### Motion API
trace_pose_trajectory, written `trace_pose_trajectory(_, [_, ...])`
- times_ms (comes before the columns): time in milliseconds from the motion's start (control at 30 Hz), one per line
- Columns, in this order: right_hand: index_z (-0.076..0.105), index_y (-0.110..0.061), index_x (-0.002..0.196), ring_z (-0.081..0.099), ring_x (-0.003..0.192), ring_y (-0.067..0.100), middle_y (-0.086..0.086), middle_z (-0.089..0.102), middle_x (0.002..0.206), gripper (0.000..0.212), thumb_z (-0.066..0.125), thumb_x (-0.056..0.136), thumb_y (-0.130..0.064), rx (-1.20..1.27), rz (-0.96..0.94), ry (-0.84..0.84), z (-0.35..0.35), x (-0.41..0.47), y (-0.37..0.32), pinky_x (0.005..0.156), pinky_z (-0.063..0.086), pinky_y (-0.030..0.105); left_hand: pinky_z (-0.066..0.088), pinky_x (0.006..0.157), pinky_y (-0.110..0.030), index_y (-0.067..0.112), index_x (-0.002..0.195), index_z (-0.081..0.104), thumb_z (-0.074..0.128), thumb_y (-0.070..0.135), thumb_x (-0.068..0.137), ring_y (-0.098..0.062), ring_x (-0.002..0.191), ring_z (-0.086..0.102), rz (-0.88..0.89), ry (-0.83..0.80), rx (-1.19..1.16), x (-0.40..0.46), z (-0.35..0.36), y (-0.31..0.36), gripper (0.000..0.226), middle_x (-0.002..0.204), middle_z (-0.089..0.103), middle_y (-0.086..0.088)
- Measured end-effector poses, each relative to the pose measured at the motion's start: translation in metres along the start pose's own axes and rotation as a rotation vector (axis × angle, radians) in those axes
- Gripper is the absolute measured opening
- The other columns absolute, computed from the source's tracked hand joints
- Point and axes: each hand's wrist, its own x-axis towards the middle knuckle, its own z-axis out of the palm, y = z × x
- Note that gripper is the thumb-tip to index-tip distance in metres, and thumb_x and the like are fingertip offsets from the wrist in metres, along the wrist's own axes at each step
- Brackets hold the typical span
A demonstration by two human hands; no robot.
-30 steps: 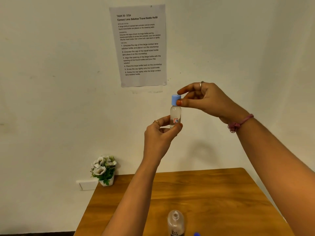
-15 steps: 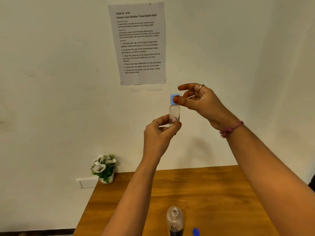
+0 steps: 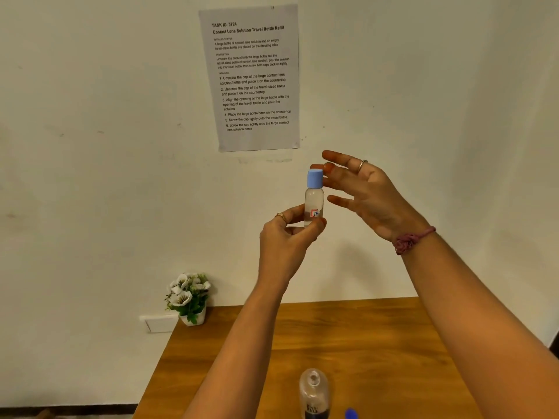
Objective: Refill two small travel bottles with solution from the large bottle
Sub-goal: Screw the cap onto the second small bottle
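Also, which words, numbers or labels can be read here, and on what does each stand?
Paper sheet on the wall: "TASK ID: 3724"
Same sheet: "Contact Lens Solution Travel Bottle Refill"
Same sheet, step 1: "Unscrew the cap of the large contact lens solution bottle"
Small travel bottle, red sticker: too small to read.
Large bottle, dark print: blurred, unreadable.

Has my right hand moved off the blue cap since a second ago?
Yes. The right hand has opened and pulled back rightward from the blue cap, measured against the wall notice.
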Motion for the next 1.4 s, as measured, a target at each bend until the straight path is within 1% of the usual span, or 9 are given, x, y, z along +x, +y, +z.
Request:
trace_pose_trajectory(133, [0.057, -0.026, 0.12, 0.064, 0.104, 0.013, -0.005, 0.069, 0.106, 0.04, 0.066, 0.082, -0.025, -0.035, -0.014, 0.034, 0.004, 0.003, 0.002, 0.092, 0.05, 0.036, 0.049, 0.062, -0.007, 0.014, 0.122, 0.063, 0.072, 0.025, 0.082, -0.014, 0.079, 0.069, -0.01, -0.005, -0.005, 0.002, 0.001, 0.0, 0.043, 0.097, 0.07, 0.01])
trace_pose_trajectory(300, [0.052, -0.023, 0.124, 0.061, 0.107, 0.016, -0.003, 0.065, 0.107, 0.068, 0.07, 0.062, -0.044, 0.014, -0.015, 0.06, 0.01, 0.004, 0.002, 0.094, 0.048, 0.04, 0.048, 0.06, -0.006, 0.014, 0.123, 0.062, 0.072, 0.025, 0.082, -0.013, 0.079, 0.069, -0.011, 0.0, -0.004, 0.003, 0.001, -0.002, 0.043, 0.1, 0.07, 0.008])
trace_pose_trajectory(400, [0.055, -0.025, 0.125, 0.062, 0.109, 0.011, -0.005, 0.067, 0.116, 0.058, 0.066, 0.07, -0.042, 0.072, -0.005, -0.005, 0.002, 0.001, 0.004, 0.092, 0.047, 0.037, 0.046, 0.058, -0.003, 0.015, 0.123, 0.062, 0.072, 0.025, 0.082, -0.013, 0.079, 0.069, -0.005, 0.0, -0.002, 0.004, 0.0, -0.003, 0.044, 0.103, 0.07, 0.005])
trace_pose_trajectory(500, [0.06, -0.026, 0.117, 0.064, 0.105, 0.013, -0.006, 0.069, 0.109, 0.044, 0.068, 0.074, -0.029, 0.041, -0.029, 0.022, 0.006, 0.0, 0.008, 0.093, 0.049, 0.037, 0.047, 0.059, -0.004, 0.015, 0.122, 0.062, 0.071, 0.026, 0.082, -0.013, 0.079, 0.069, -0.007, 0.0, -0.005, 0.004, 0.0, -0.003, 0.043, 0.102, 0.07, 0.006])
trace_pose_trajectory(633, [0.058, -0.027, 0.114, 0.065, 0.097, 0.016, -0.003, 0.064, 0.097, 0.062, 0.075, 0.057, -0.042, 0.006, -0.036, 0.086, 0.014, 0.004, 0.009, 0.092, 0.051, 0.039, 0.05, 0.063, -0.009, 0.014, 0.122, 0.063, 0.071, 0.026, 0.082, -0.013, 0.08, 0.069, -0.011, 0.0, -0.013, 0.004, 0.0, -0.005, 0.043, 0.102, 0.07, 0.007])
trace_pose_trajectory(833, [0.059, -0.023, 0.121, 0.063, 0.106, 0.013, -0.003, 0.069, 0.112, 0.046, 0.069, 0.076, -0.027, 0.068, 0.006, 0.003, 0.011, 0.002, 0.012, 0.095, 0.048, 0.04, 0.048, 0.059, -0.005, 0.015, 0.122, 0.063, 0.071, 0.026, 0.082, -0.011, 0.077, 0.069, -0.01, 0.001, -0.019, 0.005, -0.003, -0.008, 0.042, 0.1, 0.07, 0.009])
trace_pose_trajectory(1000, [0.057, -0.025, 0.117, 0.064, 0.104, 0.018, -0.002, 0.068, 0.105, 0.058, 0.074, 0.062, -0.035, 0.077, -0.003, 0.072, 0.019, 0.003, 0.014, 0.096, 0.049, 0.043, 0.048, 0.059, -0.005, 0.016, 0.12, 0.064, 0.072, 0.028, 0.081, -0.01, 0.077, 0.069, -0.01, 0.0, -0.012, 0.004, -0.004, -0.011, 0.042, 0.097, 0.069, 0.012])
trace_pose_trajectory(1200, [0.055, -0.019, 0.127, 0.06, 0.113, 0.013, -0.003, 0.065, 0.12, 0.053, 0.062, 0.077, -0.034, 0.12, 0.039, -0.048, 0.006, 0.0, 0.017, 0.096, 0.048, 0.04, 0.044, 0.056, -0.001, 0.018, 0.121, 0.063, 0.072, 0.029, 0.081, -0.008, 0.076, 0.069, -0.018, -0.003, -0.008, 0.005, -0.005, -0.011, 0.043, 0.088, 0.069, 0.017])
trace_pose_trajectory(1400, [0.059, -0.023, 0.121, 0.06, 0.113, 0.014, -0.003, 0.067, 0.116, 0.04, 0.058, 0.082, -0.031, -0.026, 0.007, -0.153, 0.006, 0.002, 0.014, 0.096, 0.048, 0.035, 0.045, 0.058, -0.003, 0.019, 0.12, 0.063, 0.071, 0.028, 0.082, -0.002, 0.073, 0.068, -0.023, -0.051, 0.02, 0.005, -0.006, -0.012, 0.04, 0.087, 0.067, 0.022])
